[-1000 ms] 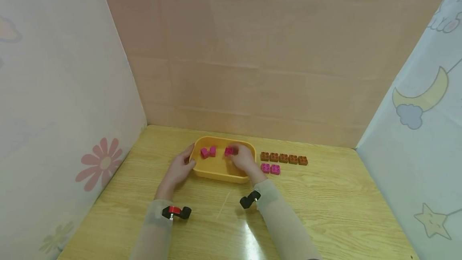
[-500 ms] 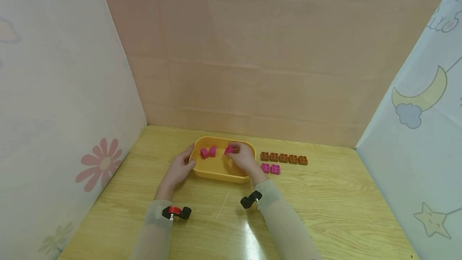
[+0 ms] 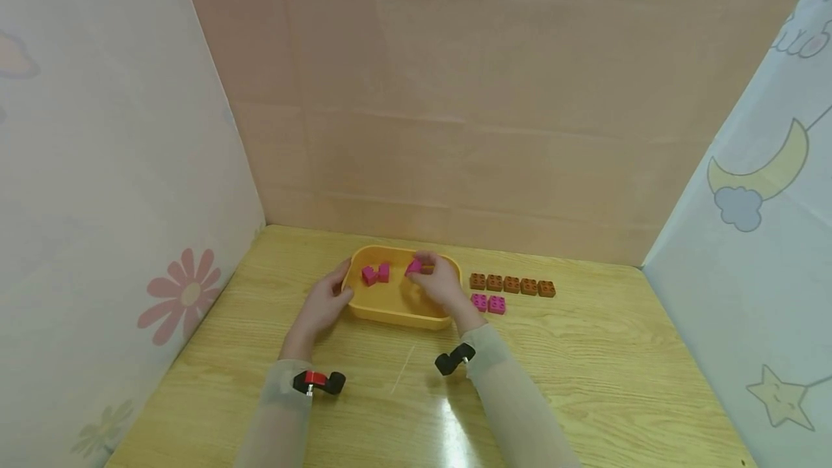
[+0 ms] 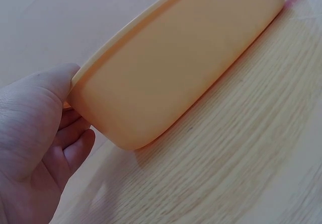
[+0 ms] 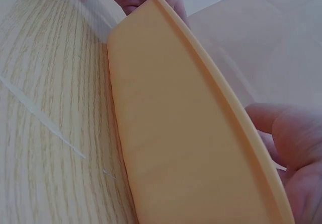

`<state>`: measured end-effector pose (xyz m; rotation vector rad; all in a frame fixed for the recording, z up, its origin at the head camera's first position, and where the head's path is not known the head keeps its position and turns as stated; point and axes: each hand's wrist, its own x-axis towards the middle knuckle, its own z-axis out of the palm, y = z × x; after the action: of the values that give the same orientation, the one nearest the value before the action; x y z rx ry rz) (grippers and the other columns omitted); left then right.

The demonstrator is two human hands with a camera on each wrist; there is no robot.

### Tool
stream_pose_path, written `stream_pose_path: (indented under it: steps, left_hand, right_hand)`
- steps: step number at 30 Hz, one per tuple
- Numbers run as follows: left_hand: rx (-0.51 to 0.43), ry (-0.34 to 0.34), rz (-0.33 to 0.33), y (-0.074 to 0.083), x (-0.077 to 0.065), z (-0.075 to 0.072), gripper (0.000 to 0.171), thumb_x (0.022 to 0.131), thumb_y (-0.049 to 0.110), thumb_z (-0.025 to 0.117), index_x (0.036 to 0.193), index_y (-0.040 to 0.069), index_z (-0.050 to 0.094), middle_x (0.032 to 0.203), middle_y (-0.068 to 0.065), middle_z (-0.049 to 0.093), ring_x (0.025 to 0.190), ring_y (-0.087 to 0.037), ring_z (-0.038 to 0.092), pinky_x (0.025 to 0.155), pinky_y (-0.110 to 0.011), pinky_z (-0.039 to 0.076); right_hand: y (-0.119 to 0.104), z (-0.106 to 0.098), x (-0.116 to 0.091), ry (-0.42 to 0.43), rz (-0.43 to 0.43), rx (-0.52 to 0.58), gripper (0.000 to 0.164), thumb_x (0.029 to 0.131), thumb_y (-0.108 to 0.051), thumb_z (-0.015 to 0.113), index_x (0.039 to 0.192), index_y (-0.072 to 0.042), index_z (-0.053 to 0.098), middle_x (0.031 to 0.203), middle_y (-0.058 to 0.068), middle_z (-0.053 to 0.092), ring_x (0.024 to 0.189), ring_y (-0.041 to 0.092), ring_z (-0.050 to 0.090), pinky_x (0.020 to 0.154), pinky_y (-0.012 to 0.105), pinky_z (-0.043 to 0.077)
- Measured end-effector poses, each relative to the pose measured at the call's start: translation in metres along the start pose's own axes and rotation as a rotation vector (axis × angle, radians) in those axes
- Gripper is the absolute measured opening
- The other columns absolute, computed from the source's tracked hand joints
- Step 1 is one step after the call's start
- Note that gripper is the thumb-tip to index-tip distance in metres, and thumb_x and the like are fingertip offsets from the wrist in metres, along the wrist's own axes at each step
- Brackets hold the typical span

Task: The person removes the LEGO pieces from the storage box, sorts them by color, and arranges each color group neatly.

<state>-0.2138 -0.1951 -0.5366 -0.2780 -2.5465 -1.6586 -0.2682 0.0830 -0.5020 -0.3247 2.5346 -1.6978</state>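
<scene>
A yellow-orange plastic tray (image 3: 398, 319) sits on the table, its long side facing me. My left hand (image 3: 327, 302) grips its left end, thumb over the rim; the left wrist view shows the thumb (image 4: 60, 80) at the rim and the fingers curled behind the end wall. Over the tray's right half, my right hand (image 3: 440, 284) pinches a pink toy building brick (image 3: 414, 266) between thumb and fingers. Two more pink bricks (image 3: 370, 276) lie together in the tray's left part. In the right wrist view the tray wall hides the pinched brick, and part of the right hand (image 5: 297, 153) shows behind the rim.
Right of the tray, several brown bricks (image 3: 512, 285) form a row on the wooden table (image 3: 585, 367). Two pink bricks (image 3: 488, 303) stand side by side in front of them. Cloth-like walls enclose the table at the back and both sides.
My right hand has lifted slightly and tilted the pinched pink brick, with a small shift to the right. The left hand and the tray stay essentially where they were.
</scene>
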Motion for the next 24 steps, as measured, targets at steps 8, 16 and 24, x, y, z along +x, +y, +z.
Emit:
stream_pose_path:
  steps: [8, 16, 24]
  left_hand:
    - [0.015, -0.003, 0.016, 0.000, 0.000, 0.000, 0.067, 0.102, 0.001, 0.057, 0.165, 0.000, 0.035, 0.172, -0.014, 0.034, 0.159, -0.031, 0.030, 0.127, -0.047, 0.030]
    - [-0.013, -0.010, 0.013, 0.000, 0.000, -0.001, 0.067, 0.102, 0.000, 0.056, 0.165, 0.001, 0.034, 0.172, -0.013, 0.033, 0.159, -0.030, 0.029, 0.127, -0.046, 0.029]
    - [-0.015, -0.008, 0.011, -0.001, -0.001, -0.001, 0.067, 0.102, 0.001, 0.058, 0.165, 0.000, 0.034, 0.172, -0.014, 0.033, 0.159, -0.030, 0.029, 0.127, -0.046, 0.030]
  right_hand:
    - [-0.009, -0.006, -0.009, 0.022, -0.015, 0.099, 0.047, 0.096, -0.018, 0.083, 0.139, -0.011, 0.065, 0.133, 0.011, 0.066, 0.125, 0.032, 0.064, 0.102, 0.048, 0.059]
    - [-0.015, -0.013, -0.015, 0.044, -0.076, 0.078, 0.044, 0.095, -0.016, 0.084, 0.137, -0.012, 0.070, 0.130, 0.009, 0.070, 0.123, 0.032, 0.066, 0.101, 0.048, 0.059]
    - [-0.014, -0.025, -0.028, 0.071, -0.098, 0.060, 0.050, 0.097, -0.019, 0.082, 0.144, -0.015, 0.067, 0.133, 0.005, 0.070, 0.124, 0.028, 0.064, 0.103, 0.049, 0.057]
